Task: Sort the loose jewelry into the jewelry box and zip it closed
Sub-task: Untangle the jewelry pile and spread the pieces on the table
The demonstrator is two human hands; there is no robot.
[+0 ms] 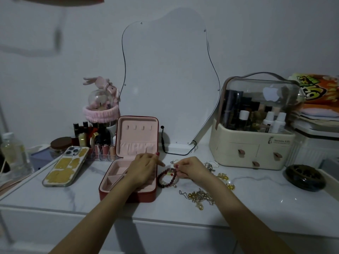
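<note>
Head view: jewelry box (128,182) stands open on the worktop (256,204), its pink compartments looking bare. Left hand (145,166) rests flat over the tray, fingers relaxed. Right hand (190,168) pinches a bead bracelet (166,177) just beside the box; gold chains (200,196) lie nearby.

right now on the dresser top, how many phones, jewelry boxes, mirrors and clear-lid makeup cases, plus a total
phone: 1
jewelry box: 1
mirror: 1
makeup case: 1
total: 4
</note>
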